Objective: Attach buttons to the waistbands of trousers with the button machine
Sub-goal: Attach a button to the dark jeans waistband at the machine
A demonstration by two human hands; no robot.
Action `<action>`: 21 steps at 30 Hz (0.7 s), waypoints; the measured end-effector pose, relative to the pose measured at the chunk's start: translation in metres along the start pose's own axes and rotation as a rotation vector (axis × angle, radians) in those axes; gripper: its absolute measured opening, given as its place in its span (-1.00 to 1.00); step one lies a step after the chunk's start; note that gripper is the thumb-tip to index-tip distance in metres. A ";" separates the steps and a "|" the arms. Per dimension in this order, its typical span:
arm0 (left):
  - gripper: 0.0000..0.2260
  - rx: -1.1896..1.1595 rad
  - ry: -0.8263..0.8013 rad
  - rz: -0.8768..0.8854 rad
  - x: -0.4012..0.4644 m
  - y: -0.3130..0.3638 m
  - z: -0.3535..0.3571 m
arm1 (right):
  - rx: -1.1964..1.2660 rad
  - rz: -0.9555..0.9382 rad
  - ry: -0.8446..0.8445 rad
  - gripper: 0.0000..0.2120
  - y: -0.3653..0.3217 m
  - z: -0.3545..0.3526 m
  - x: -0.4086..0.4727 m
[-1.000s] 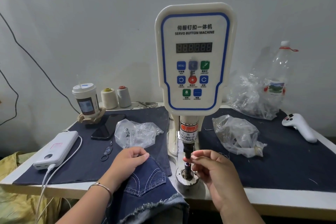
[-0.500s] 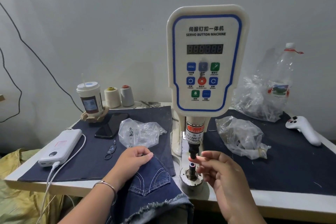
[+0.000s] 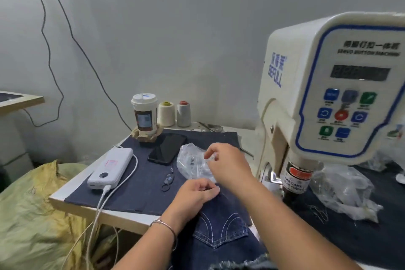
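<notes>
Right hand [image 3: 228,165]: fingers loosely curled, reaching into bag [image 3: 192,163], hold unclear. Left hand [image 3: 197,195]: pinches trousers [image 3: 221,226]. No button visibly attached; fetching stage.

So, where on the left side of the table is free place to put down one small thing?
Bare dark cloth lies between the power bank and the key ring, toward the front edge. Behind, it is crowded: phone, cup, thread spools. The right hand reaches into the plastic bag.

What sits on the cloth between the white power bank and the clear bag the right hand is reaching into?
In the head view, a black phone and a small key ring lie between the power bank and the clear bag.
</notes>
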State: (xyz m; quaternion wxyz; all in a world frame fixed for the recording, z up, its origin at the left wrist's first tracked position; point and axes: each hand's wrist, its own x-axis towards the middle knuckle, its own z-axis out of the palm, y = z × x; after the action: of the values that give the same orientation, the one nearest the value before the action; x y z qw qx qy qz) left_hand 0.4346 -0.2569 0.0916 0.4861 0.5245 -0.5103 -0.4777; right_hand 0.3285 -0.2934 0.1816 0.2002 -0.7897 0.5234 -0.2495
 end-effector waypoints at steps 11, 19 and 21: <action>-0.85 -0.146 0.025 0.060 -0.002 -0.010 -0.005 | -0.472 0.059 -0.179 -0.77 0.006 0.076 0.097; -0.88 -0.178 0.042 0.146 0.000 -0.015 -0.006 | -0.376 0.092 -0.190 -0.74 0.011 0.098 0.110; -0.85 -0.179 0.046 0.152 0.000 -0.016 -0.005 | -0.347 0.093 -0.179 -0.70 0.012 0.100 0.111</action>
State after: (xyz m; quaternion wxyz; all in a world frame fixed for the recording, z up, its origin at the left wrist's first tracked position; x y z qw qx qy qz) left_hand 0.4408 -0.2571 0.0756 0.5772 0.4496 -0.4926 -0.4713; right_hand 0.4159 -0.3949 0.1159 0.1180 -0.8064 0.5747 -0.0749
